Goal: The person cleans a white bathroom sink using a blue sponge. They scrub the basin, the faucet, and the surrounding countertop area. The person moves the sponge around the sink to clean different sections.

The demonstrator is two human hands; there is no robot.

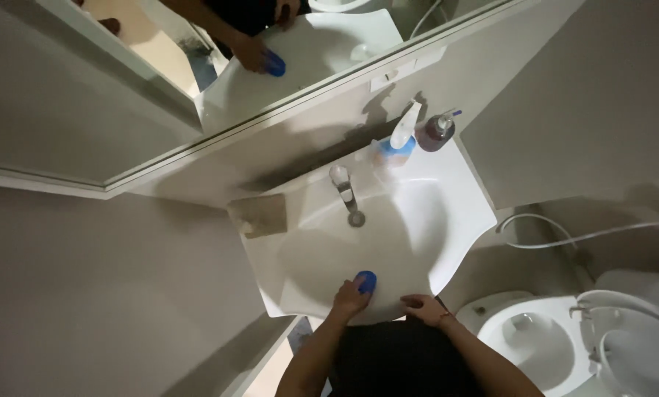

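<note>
My left hand (349,298) grips a small blue sponge-like pad (366,280) and presses it on the near rim of a white washbasin (418,235). At the basin's front edge, a little to the right, my right hand (426,308) rests flat with fingers spread, holding nothing. A chrome tap (344,192) rises at the back of the bowl. The mirror (300,59) above reflects a hand with the blue pad.
A spray bottle with a blue base (399,140) and a dark pump bottle (436,132) stand on the basin's back right corner. A brownish cloth (259,215) lies at its left. A white toilet (557,338) with raised lid and a hose (565,235) are at the right.
</note>
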